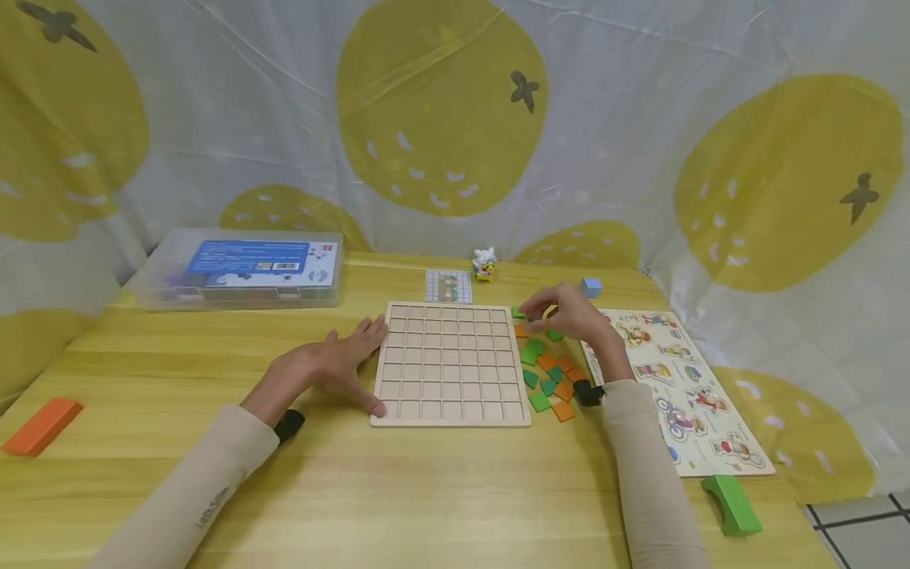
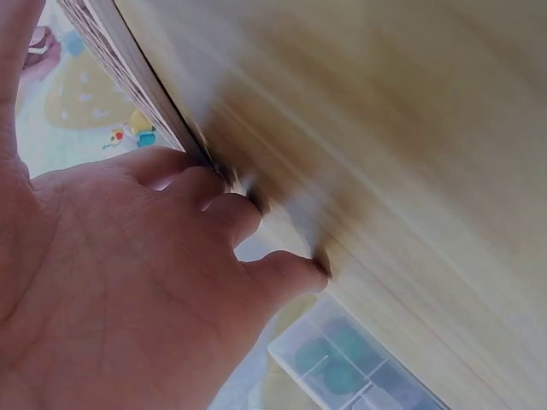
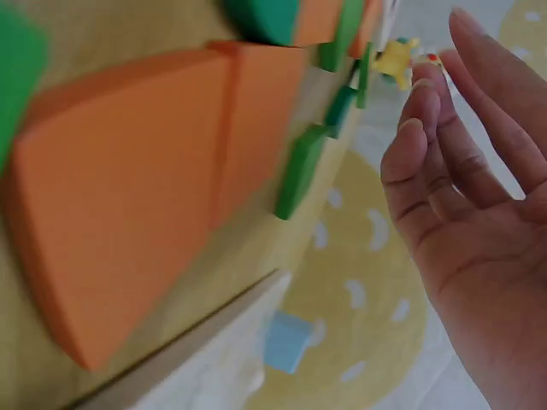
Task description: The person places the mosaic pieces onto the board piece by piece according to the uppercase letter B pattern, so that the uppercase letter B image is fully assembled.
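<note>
Grid board [image 1: 449,363] centred before the person, squared up, presumably for reach by both hands. Green and orange tiles [image 1: 547,361] loose along its right edge, likely to suit the right hand. Left hand [image 1: 340,365]: spread, touching the board's left edge, probably steadying it. Right hand [image 1: 571,312]: bent fingers over the far tiles; cannot tell whether one is pinched. Card [image 1: 449,288] just behind board, apparently for viewing.

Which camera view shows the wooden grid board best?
The head view: the wooden grid board lies almost fully visible, its squares distinct. The left wrist view shows only a narrow slanted strip beside the left hand; in the right wrist view, I cannot make it out.
</note>
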Demonstrator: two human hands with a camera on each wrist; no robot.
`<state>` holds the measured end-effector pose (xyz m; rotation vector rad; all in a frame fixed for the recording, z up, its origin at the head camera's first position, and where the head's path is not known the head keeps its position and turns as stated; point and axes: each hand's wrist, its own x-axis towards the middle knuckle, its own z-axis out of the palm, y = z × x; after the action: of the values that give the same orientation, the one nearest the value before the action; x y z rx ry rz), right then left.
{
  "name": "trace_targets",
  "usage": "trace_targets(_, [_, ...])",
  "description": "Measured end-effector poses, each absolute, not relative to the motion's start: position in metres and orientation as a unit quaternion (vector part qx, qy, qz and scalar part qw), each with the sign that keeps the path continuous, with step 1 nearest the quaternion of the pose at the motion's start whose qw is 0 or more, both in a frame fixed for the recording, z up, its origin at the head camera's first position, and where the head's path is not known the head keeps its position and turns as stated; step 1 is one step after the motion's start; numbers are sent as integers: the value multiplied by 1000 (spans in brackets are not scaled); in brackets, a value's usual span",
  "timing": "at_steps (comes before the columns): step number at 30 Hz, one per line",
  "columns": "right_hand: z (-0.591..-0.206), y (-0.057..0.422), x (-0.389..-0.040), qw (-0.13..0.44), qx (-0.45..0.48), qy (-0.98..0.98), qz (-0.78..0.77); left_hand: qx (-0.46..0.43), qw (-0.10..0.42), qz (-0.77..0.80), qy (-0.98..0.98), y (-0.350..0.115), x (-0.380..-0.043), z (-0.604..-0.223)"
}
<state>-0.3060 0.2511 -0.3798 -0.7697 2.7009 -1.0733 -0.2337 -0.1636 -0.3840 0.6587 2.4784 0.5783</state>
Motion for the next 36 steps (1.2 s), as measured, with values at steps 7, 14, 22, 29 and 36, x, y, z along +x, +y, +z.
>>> trace_targets(7, [-389, 249, -313, 79, -267, 896, -345, 245, 250, 215, 912, -165, -230, -381])
trace_targets(14, [-387, 247, -311, 94, -249, 913, -310, 247, 244, 209, 914, -162, -230, -382])
trace_targets(22, [-388, 244, -310, 121, -202, 920, -314, 245, 245, 213, 913, -163, -231, -385])
trace_targets(29, [-386, 240, -311, 128, -201, 926, -291, 246, 245, 213, 913, -165, -232, -384])
trace_targets(36, [-385, 242, -314, 104, -213, 925, -298, 245, 249, 211, 913, -166, -233, -385])
